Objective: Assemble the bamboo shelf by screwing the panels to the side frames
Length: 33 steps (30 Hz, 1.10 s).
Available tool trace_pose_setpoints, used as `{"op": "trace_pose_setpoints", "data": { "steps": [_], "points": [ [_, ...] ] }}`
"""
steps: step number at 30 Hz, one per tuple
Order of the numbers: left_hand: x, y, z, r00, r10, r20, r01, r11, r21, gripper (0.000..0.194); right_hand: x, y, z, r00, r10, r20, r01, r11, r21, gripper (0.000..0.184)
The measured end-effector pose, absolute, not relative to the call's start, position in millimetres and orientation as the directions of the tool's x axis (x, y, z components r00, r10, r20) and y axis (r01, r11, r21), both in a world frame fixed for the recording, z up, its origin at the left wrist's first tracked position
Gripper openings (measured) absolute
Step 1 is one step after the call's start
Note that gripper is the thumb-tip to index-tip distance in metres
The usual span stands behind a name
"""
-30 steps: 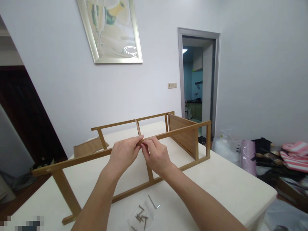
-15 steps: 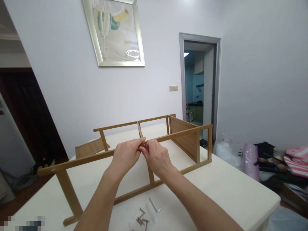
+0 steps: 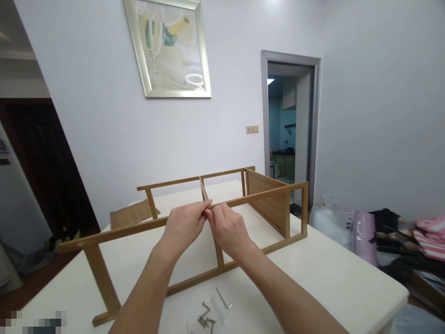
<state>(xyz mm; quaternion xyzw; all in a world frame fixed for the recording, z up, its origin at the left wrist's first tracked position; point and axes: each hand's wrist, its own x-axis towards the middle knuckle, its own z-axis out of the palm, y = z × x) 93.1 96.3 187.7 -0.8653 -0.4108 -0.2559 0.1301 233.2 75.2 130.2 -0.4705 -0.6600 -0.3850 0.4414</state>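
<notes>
A wooden shelf frame (image 3: 262, 198) lies on its side on the white table, with one panel (image 3: 267, 197) fitted across its right part. My left hand (image 3: 186, 225) is closed around the upper front rail near the middle crosspiece. Right beside it, my right hand (image 3: 229, 227) has its fingertips pressed together at the same joint. Whatever those fingertips pinch is hidden. In front of the frame lie a hex key (image 3: 224, 299) and a clear plastic bag (image 3: 219, 310) with several screws (image 3: 205, 320).
A loose wooden panel (image 3: 132, 214) rests at the table's far left. The white table (image 3: 333, 278) reaches to the right, where a purple roll (image 3: 364, 239), a clear bin (image 3: 333, 208) and piled cloth stand beyond its edge. Behind are a wall and a doorway (image 3: 290, 130).
Both hands stay at the same joint, and the fingertips have closed in a little over the rail. The whole view has shifted slightly; the frame and screws lie as before.
</notes>
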Motion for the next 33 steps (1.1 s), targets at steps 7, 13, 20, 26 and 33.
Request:
{"op": "trace_pose_setpoints", "data": {
  "steps": [7,13,20,26,33],
  "points": [
    [92,95,188,0.544,0.640,0.542,0.763,-0.646,-0.002,0.039,233,73,127,-0.086,0.310,0.947,0.934,0.356,-0.032,0.013],
    [93,94,189,0.540,0.637,0.550,0.753,-0.657,0.021,0.036,230,74,129,-0.167,0.321,0.932,0.955,0.288,0.072,0.011],
    [94,93,191,0.532,0.662,0.528,0.768,-0.640,0.028,0.034,228,74,139,-0.208,0.392,0.896,0.975,0.151,0.161,0.012],
    [94,96,188,0.530,0.652,0.543,0.773,-0.634,0.007,0.039,235,71,130,-0.182,0.359,0.916,0.978,0.160,0.132,0.032],
    [93,96,186,0.534,0.642,0.550,0.767,-0.642,0.004,0.039,250,69,83,-0.296,0.368,0.881,0.931,0.319,0.180,0.033]
  ]
}}
